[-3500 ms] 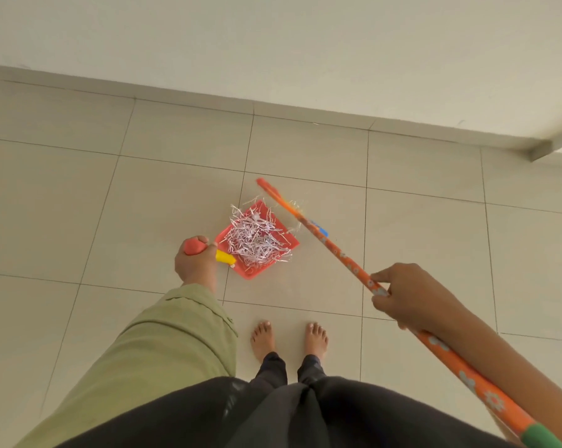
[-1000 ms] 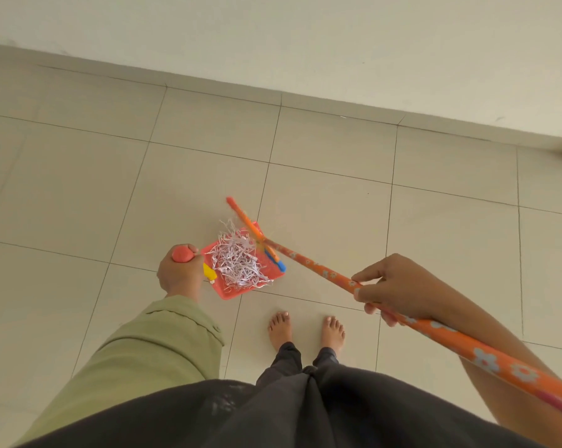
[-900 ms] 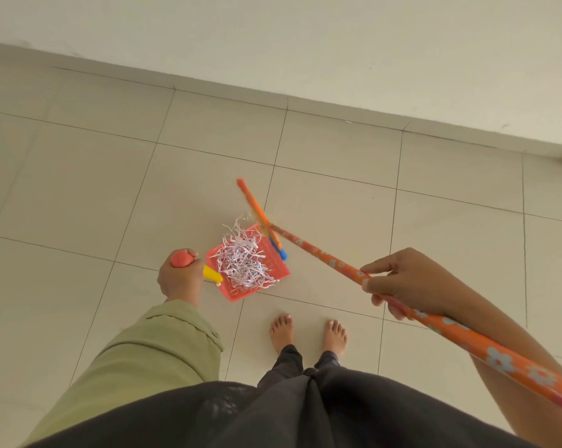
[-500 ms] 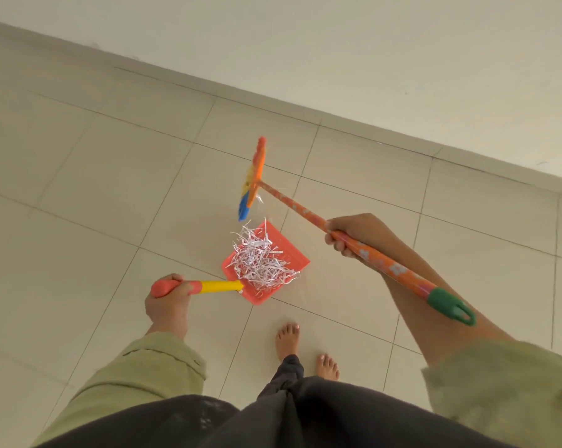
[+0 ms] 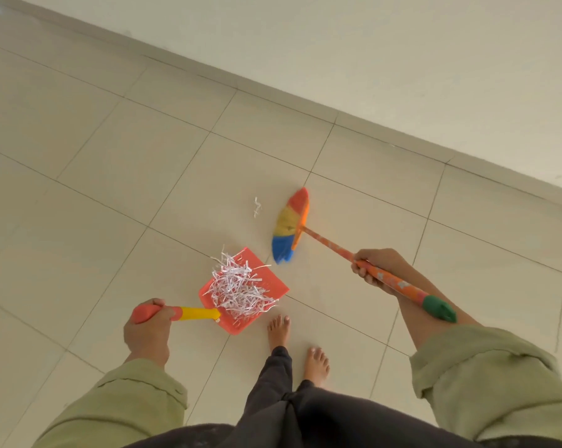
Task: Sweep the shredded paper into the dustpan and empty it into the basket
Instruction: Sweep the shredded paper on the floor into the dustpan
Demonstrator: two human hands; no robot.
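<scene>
Red plastic forms the dustpan (image 5: 266,279), a square mesh tray carrying a loose heap of shredded paper (image 5: 240,289) – white strips that spill a little past its near and far edges. Its handle, yellow by the tray and red at the end, runs out to the left, so the pan's long axis lies roughly level across the view and its open lip points up and to the right, towards the broom head. The left hand (image 5: 148,331) has a closed grip, fingers curled round the red end of that handle. The pan sits just ahead of the bare feet (image 5: 297,345) on the pale tiled floor (image 5: 111,195); whether it touches the tiles I cannot tell.

The broom (image 5: 287,226) lies on a slant: its orange flowered stick runs from a green cap at lower right up to the head at upper left, and the red, yellow and blue bristles face left. The right hand (image 5: 376,266) wraps the stick near its middle, grip closed. One stray strip of paper (image 5: 257,206) lies on the floor just left of the bristles – well apart from the pan
</scene>
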